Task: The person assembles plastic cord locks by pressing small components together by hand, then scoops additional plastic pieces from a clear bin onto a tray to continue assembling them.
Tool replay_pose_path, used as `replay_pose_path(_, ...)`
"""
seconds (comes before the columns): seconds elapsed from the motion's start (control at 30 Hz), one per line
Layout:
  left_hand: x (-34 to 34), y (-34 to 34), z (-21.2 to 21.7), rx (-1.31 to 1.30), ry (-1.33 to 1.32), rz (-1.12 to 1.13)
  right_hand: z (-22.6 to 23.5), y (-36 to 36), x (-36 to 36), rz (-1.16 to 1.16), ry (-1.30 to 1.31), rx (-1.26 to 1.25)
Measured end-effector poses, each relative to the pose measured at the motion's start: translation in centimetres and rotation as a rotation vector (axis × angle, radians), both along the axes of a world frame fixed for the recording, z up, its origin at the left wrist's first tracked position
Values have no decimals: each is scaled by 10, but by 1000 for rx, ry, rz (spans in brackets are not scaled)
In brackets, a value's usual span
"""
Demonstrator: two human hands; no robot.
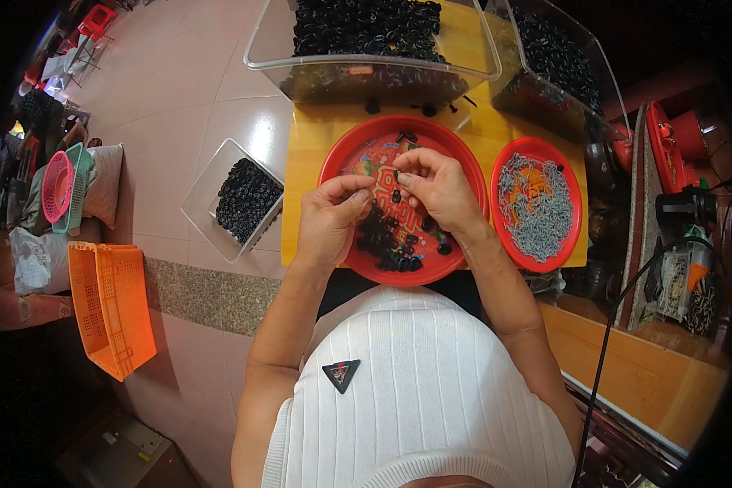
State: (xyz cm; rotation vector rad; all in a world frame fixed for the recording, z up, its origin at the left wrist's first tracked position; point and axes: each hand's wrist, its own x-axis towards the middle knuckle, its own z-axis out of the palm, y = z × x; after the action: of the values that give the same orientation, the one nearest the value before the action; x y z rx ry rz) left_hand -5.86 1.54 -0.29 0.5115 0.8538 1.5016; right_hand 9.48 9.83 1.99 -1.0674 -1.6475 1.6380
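Note:
Both of my hands are over a round red tray with a patterned bottom. Thumb and forefinger of my right hand pinch a small black plastic part. My left hand is at the tray's left side, its thumb and fingertips pressed together; anything between them is too small to make out. Under and between the hands lies a pile of small black plastic parts. To the right, an oval red tray holds many grey metal screws.
Two clear bins, one in the middle and one at the right, hold black parts at the table's far side. A smaller clear bin of black rings stands left of the wooden table. An orange crate sits farther left. A black cable hangs at right.

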Motion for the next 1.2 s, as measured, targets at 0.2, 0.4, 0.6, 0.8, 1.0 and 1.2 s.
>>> replay_pose_path(0.2,9,-6,6,-17,-177,-100,-1,-14,22,-3,223,-236)
replay_pose_path(0.4,16,-12,6,-63,-226,-147,11,-31,27,-54,339,-301)
replay_pose_path(0.6,26,-17,7,-63,-202,-157,10,-39,34,-44,370,-330)
replay_pose_path(0.8,40,-21,15,-65,-212,-187,10,-44,39,-39,395,-361)
replay_pose_path(1.0,44,-22,9,-30,-204,-212,4,-50,34,-61,417,-230)
replay_pose_path(1.2,43,-23,8,-30,-226,-197,6,-53,42,-56,237,-204)
